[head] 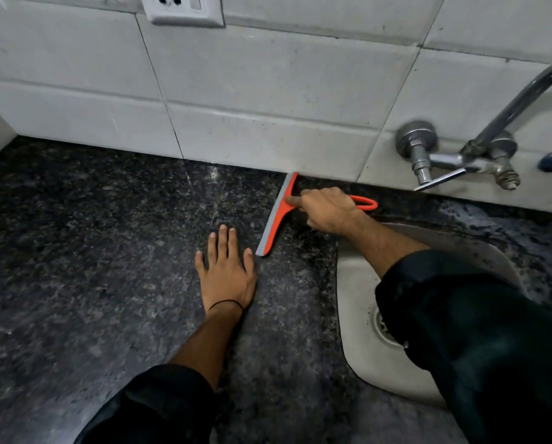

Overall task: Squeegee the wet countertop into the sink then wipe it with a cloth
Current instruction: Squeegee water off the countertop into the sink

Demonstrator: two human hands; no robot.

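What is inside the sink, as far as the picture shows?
Inside the sink only a round metal drain shows, with some dark specks around it. The right sleeve covers most of the basin, so the rest cannot be seen.

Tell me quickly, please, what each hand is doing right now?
Left hand: open, flat on the countertop, holding nothing.
Right hand: closed around the orange squeegee handle.

Two bare forearms come out of dark, loose sleeves (479,331) pushed up toward the elbows. The left hand (226,270) has a thin black band (228,303) around its wrist.
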